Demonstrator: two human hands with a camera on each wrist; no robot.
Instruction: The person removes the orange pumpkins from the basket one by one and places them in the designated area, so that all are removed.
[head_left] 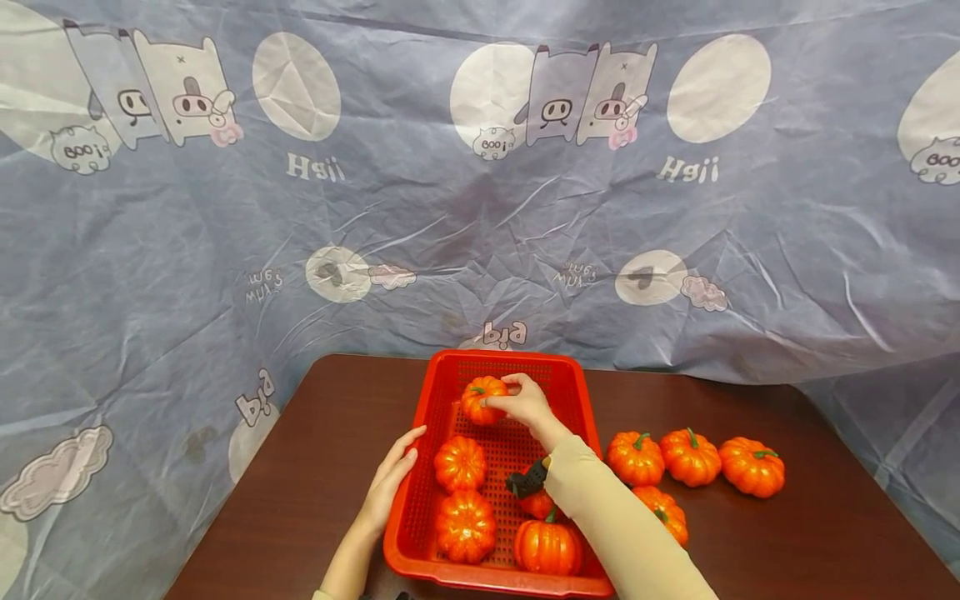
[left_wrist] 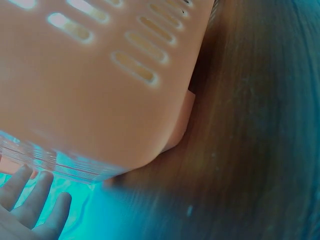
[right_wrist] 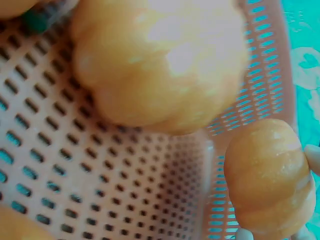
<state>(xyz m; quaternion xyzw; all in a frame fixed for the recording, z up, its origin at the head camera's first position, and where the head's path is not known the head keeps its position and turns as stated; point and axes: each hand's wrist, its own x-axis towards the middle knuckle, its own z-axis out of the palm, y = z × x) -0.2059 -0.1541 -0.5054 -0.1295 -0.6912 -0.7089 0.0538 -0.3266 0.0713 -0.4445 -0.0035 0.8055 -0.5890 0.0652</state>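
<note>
A red plastic basket (head_left: 406, 492) with a slotted floor stands on the table. Over its far left part, my right hand (head_left: 528, 407) grips a small orange pumpkin (head_left: 480, 400) between thumb and fingers; the right wrist view shows that pumpkin (right_wrist: 267, 175) at lower right with fingertips at its edges. My left hand (head_left: 386, 487) lies along the outside of the basket's left wall, its fingers (left_wrist: 39, 195) fairly straight. Inside the basket sit several more pumpkins, among them a left one (head_left: 461, 464), a near left one (head_left: 466, 527) and a near right one (head_left: 547, 547). My right wrist partly hides another.
Right of the basket, several pumpkins rest on the dark brown table (head_left: 817, 517), including a middle one (head_left: 690, 457) and an outer one (head_left: 752, 467). My right sleeve partly covers one there. A grey printed cloth (head_left: 480, 217) hangs behind the table and along its left side.
</note>
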